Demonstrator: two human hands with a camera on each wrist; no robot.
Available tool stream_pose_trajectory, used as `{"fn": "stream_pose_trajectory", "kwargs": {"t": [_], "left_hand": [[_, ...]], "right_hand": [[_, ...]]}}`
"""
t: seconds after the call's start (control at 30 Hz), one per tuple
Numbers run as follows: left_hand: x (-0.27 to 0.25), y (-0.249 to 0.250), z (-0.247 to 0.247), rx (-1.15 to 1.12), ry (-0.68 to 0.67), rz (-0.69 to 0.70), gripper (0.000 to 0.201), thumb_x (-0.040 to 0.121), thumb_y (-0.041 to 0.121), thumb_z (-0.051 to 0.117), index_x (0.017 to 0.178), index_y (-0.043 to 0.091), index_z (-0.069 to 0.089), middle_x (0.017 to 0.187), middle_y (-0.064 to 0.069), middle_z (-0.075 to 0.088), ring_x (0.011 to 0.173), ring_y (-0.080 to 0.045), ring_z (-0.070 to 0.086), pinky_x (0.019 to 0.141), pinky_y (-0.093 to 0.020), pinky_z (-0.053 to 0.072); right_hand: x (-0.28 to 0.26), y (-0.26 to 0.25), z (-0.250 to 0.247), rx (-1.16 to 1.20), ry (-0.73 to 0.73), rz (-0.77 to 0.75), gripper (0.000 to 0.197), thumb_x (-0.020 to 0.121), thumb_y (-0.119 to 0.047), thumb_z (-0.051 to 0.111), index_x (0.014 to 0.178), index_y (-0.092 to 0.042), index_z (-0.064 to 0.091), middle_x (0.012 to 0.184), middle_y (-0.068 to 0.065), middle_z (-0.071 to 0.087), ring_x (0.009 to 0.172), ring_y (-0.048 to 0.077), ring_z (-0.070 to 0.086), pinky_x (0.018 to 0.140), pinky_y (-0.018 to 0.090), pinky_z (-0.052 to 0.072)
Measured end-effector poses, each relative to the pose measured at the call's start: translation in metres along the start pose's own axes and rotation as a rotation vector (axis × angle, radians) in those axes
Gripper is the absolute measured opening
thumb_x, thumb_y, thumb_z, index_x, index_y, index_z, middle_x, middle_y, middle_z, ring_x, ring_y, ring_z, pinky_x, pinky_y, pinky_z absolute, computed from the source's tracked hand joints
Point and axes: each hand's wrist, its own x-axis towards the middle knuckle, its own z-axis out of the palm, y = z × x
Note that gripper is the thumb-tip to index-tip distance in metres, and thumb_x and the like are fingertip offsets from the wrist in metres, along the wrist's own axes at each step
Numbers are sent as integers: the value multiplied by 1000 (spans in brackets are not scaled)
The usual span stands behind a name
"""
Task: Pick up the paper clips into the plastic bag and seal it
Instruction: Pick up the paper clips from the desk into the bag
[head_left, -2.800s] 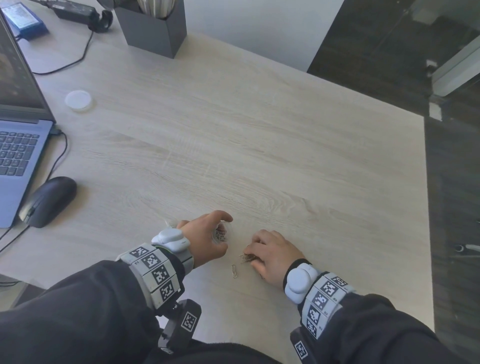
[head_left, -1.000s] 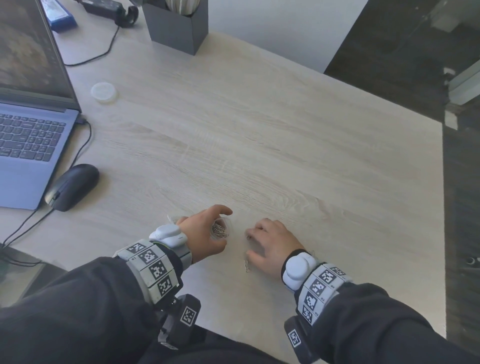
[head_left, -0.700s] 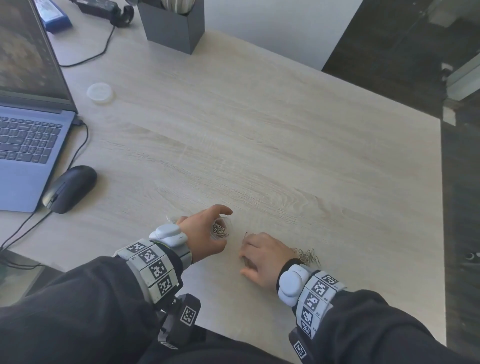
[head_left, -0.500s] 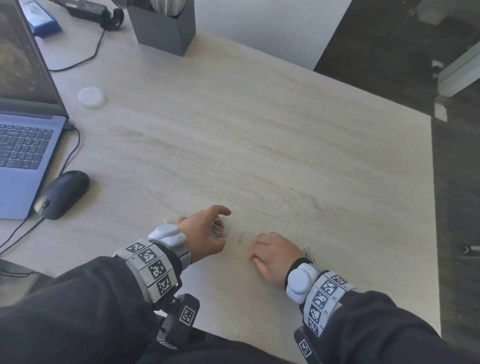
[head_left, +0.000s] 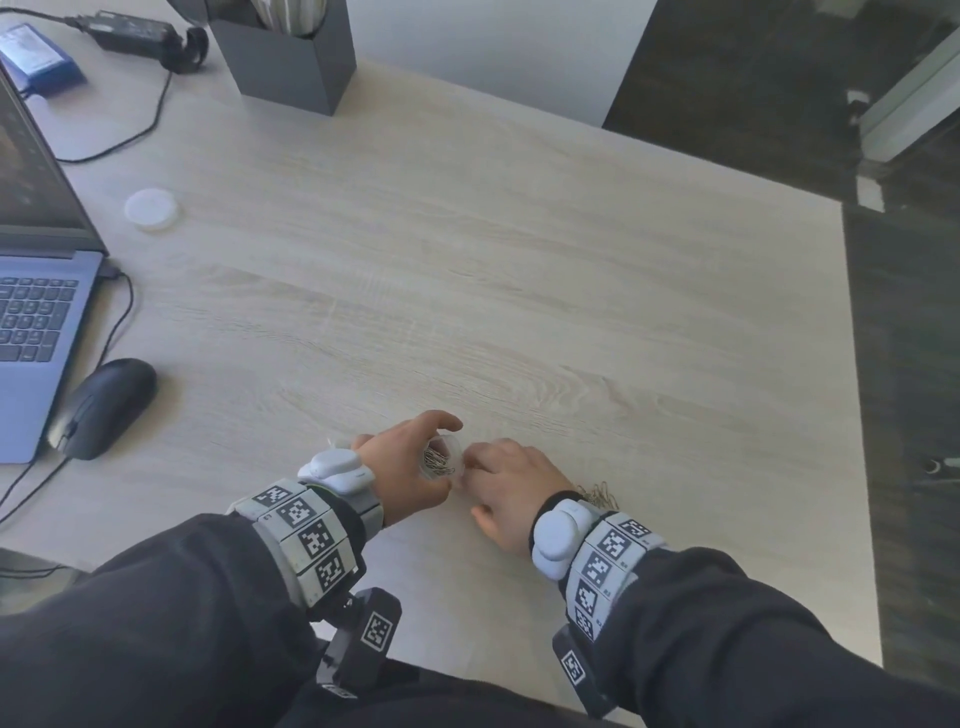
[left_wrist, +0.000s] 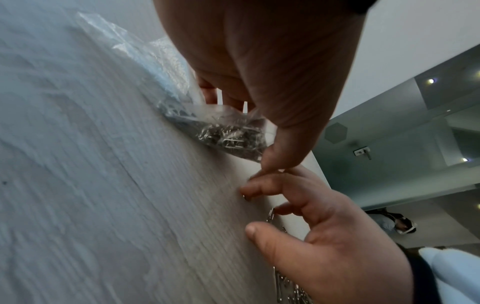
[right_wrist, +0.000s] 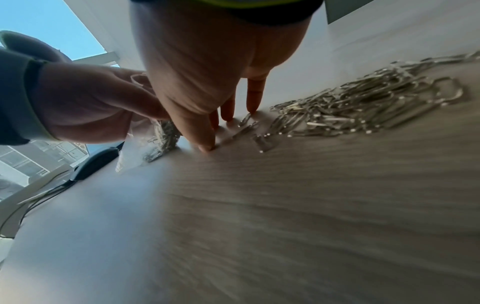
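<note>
My left hand (head_left: 410, 460) pinches a small clear plastic bag (head_left: 442, 457) near its mouth, close to the table's front edge; the bag (left_wrist: 221, 131) lies on the wood with several silver paper clips inside. My right hand (head_left: 511, 480) is just to its right, fingers straight and fingertips (right_wrist: 207, 147) pressed on the table at the bag's mouth. A few loose paper clips (right_wrist: 249, 123) lie under and beside those fingers. A larger pile of paper clips (right_wrist: 363, 107) sits further right, showing behind my right wrist in the head view as the pile (head_left: 602, 493).
A laptop (head_left: 36, 322) and black mouse (head_left: 104, 405) with its cable lie at the left. A white round lid (head_left: 150, 208), a dark pen holder (head_left: 285, 57) and a power adapter (head_left: 130, 26) stand at the back. The table's right edge (head_left: 857, 415) drops to dark floor.
My right hand slid left from beside the clip pile to the bag's mouth, and the single clip that lay between my hands is now under its fingers. The left hand stayed holding the bag.
</note>
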Motion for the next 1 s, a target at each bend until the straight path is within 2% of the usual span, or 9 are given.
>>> {"fn": "stream_pose_trajectory", "kwargs": {"t": [0.2, 0.3, 0.37, 0.47, 0.57, 0.63, 0.7, 0.8, 1.0], "left_hand": [[3, 5, 2, 11, -33, -6, 63, 71, 49, 58, 130, 57, 38, 111, 25, 62, 110, -19, 65, 106, -36, 39], [5, 13, 5, 26, -37, 7, 61, 78, 43, 63, 133, 53, 40, 113, 24, 61, 110, -20, 64, 103, -33, 37], [6, 17, 7, 39, -44, 9, 59, 82, 39, 65, 135, 51, 41, 113, 24, 60, 109, -19, 63, 102, -31, 36], [8, 17, 11, 28, -65, 2, 61, 75, 48, 60, 130, 59, 36, 113, 27, 62, 109, -21, 64, 103, -35, 40], [13, 19, 17, 18, -86, 12, 62, 68, 55, 54, 125, 64, 32, 113, 28, 63, 110, -23, 64, 105, -42, 45], [14, 26, 19, 22, -89, 20, 62, 67, 54, 53, 125, 64, 33, 114, 28, 63, 111, -23, 64, 105, -42, 45], [16, 32, 21, 28, -99, 31, 62, 68, 52, 54, 125, 63, 33, 115, 27, 63, 111, -23, 63, 105, -40, 44], [18, 37, 26, 26, -116, 38, 62, 66, 55, 52, 125, 64, 32, 116, 27, 64, 112, -23, 63, 106, -41, 44], [22, 43, 28, 28, -107, 83, 59, 74, 47, 58, 130, 55, 39, 111, 24, 64, 105, -14, 64, 106, -35, 38]], "right_hand": [[-32, 30, 0, -5, 78, 14, 12, 74, -15, 68, 84, -22, 67, 101, -4, 64, 86, 24, 58, 65, 33, 46], [-51, 47, -5, 0, 62, 78, 11, 74, -16, 68, 80, -25, 65, 100, -8, 63, 87, 22, 56, 66, 37, 51], [-62, 54, -11, 42, 111, 149, 7, 79, -19, 64, 84, -24, 65, 100, -8, 61, 90, 23, 55, 70, 43, 52], [-79, 63, -19, 145, 239, 344, 10, 82, -23, 64, 93, -22, 66, 105, -7, 56, 97, 20, 52, 81, 42, 49], [-97, 71, -23, 221, 164, 620, 41, 80, -46, 67, 116, -27, 58, 121, -8, 45, 112, 15, 45, 95, 31, 41], [-105, 71, -20, 253, 48, 691, 68, 73, -60, 69, 130, -29, 48, 129, -7, 37, 118, 15, 42, 100, 28, 37], [-111, 67, -16, 267, -2, 676, 84, 65, -66, 71, 134, -28, 43, 131, -5, 34, 118, 16, 43, 100, 28, 38], [-113, 58, -11, 243, -33, 619, 92, 60, -70, 73, 134, -26, 41, 130, -5, 34, 115, 16, 45, 96, 29, 43], [-97, 46, -2, 233, -19, 635, 65, 76, -55, 69, 128, -24, 45, 122, -3, 36, 96, 19, 55, 78, 31, 49]]}}
